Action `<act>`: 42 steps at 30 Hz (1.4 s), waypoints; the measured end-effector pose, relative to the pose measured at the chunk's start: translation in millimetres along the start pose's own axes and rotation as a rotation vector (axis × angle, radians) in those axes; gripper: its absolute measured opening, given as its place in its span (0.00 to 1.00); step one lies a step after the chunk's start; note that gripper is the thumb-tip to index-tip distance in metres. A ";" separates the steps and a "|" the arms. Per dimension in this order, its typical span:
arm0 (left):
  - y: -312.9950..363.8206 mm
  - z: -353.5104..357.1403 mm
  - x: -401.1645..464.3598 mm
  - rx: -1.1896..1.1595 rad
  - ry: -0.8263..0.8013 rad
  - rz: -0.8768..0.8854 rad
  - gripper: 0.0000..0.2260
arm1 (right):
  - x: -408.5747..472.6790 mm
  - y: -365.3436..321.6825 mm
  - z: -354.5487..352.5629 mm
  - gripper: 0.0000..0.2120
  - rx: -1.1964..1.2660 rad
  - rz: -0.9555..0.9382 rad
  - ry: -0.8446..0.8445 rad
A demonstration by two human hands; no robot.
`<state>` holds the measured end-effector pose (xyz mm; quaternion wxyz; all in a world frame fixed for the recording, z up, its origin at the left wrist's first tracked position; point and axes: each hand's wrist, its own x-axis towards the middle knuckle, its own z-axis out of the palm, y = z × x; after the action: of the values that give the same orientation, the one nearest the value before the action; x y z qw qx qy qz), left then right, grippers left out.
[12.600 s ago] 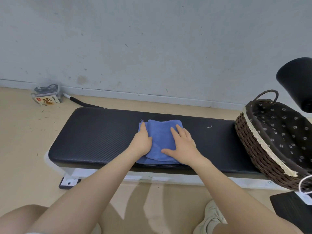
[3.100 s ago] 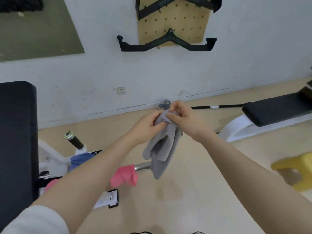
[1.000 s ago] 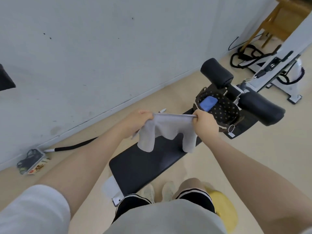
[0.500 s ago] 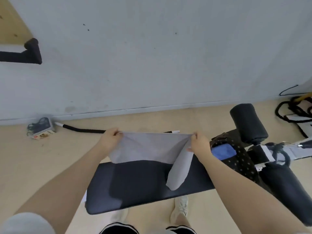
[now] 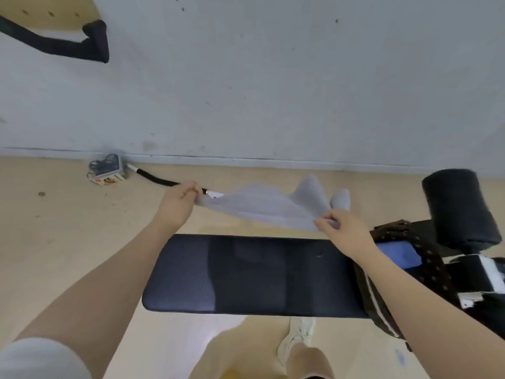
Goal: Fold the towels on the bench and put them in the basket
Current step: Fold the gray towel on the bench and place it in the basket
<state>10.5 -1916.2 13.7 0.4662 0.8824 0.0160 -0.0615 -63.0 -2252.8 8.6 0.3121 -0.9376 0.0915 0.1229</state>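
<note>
Presently my left hand [image 5: 177, 205] pinches one corner of the grey towel [image 5: 267, 209] between thumb and curled fingers, and my right hand [image 5: 343, 228] pinches the opposite near corner the same way. The towel is held in the air above the far edge of the bench [image 5: 254, 274], touching nothing below. To complete this step well, I judge both corners should be kept level and taut, then lowered so the cloth lands flat on the pad. The towel appears thin, soft and blurred, its far edge billowing upward in two peaks. To the right, the basket [image 5: 431, 266] holds a folded blue towel [image 5: 401, 254].
</note>
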 end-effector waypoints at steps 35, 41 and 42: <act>-308.4 117.2 -198.3 1.059 -0.125 -0.037 0.15 | -101.0 130.8 310.5 0.14 -0.532 -0.394 -0.317; -299.3 123.6 -199.3 0.912 0.004 0.193 0.36 | -83.9 112.8 305.4 0.12 -0.424 -0.415 0.029; -289.5 133.0 -193.4 0.868 -0.040 0.258 0.35 | -77.4 116.5 300.7 0.11 -0.367 -0.399 0.108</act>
<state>-218.6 -1856.7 -274.2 0.0570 0.9896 -0.1304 -0.0207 -217.9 -2154.5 -267.7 0.1497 -0.9832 -0.1022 0.0233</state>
